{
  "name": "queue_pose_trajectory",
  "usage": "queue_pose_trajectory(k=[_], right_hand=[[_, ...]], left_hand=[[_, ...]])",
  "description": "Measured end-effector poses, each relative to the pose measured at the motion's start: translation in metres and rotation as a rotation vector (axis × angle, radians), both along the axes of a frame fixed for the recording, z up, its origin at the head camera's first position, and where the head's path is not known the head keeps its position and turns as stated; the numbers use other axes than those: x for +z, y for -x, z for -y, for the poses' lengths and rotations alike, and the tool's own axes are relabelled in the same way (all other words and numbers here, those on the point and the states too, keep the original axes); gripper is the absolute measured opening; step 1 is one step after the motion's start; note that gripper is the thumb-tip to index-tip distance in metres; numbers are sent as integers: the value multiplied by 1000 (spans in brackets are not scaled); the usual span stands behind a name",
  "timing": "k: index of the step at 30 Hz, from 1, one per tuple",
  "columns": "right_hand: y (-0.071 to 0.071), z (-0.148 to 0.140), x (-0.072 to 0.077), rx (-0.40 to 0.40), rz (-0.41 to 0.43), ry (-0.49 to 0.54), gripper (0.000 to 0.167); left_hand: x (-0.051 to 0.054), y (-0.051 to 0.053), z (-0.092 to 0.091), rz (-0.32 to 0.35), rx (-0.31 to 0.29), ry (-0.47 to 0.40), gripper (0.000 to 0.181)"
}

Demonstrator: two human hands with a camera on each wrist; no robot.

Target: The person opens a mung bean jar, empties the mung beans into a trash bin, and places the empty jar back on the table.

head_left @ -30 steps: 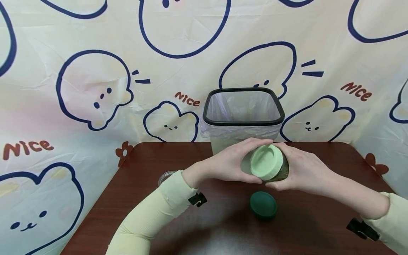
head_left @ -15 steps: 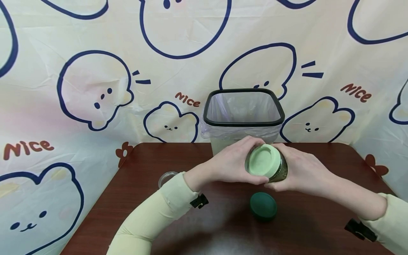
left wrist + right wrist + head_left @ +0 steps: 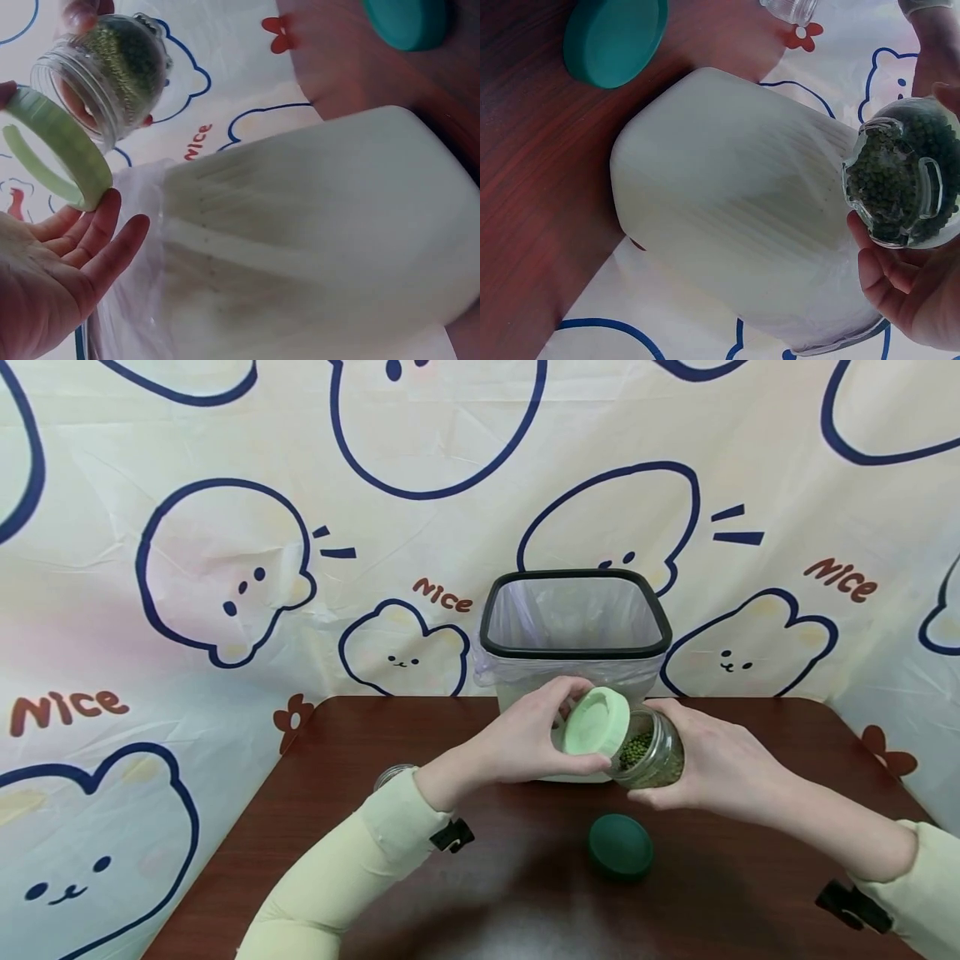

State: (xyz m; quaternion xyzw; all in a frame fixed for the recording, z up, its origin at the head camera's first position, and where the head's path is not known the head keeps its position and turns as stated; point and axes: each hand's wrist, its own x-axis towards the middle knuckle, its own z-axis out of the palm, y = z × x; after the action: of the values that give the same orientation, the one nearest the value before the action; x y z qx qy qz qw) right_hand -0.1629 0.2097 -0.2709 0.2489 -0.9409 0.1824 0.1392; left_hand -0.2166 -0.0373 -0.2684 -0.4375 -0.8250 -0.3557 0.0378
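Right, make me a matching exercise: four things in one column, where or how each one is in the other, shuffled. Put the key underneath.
1. pale green lid
2. glass jar
3. dark green lid
4. bin

A. lined with a plastic bag
B. tilted in the right hand
C. held in the left hand
D. lying on the table

Pairs: 1-C, 2-B, 3-D, 4-A

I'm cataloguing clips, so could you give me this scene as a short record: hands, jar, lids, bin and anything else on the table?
Left hand: holds the light green lid, off the jar
Right hand: grips the jar
Jar: clear, tilted, mouth uncovered, small green grains inside
Dark green lid: on the table, nearer the wearer than the bin
Bin: lined with a bag, standing on the table
Other: clear container, partly hidden in the head view
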Motion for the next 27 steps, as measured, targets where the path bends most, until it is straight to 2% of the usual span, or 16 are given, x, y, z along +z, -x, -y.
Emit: queue_pose_trajectory(k=[7, 13, 17, 20, 27], right_hand=[[-1, -2, -1, -10, 17, 18, 90], [-3, -5, -3, -38, 34, 27, 93], [-4, -7, -4, -48, 47, 31, 93], [-4, -8, -4, -44, 56, 38, 92], [-4, -10, -5, -39, 66, 50, 92]], left_hand=[[-12, -4, 27, 6, 72, 52, 79], [-33, -8, 55, -7, 114, 125, 77], [-51, -13, 69, -24, 160, 229, 76], [-62, -16, 77, -62, 181, 328, 77], [-86, -19, 88, -124, 158, 534, 76]])
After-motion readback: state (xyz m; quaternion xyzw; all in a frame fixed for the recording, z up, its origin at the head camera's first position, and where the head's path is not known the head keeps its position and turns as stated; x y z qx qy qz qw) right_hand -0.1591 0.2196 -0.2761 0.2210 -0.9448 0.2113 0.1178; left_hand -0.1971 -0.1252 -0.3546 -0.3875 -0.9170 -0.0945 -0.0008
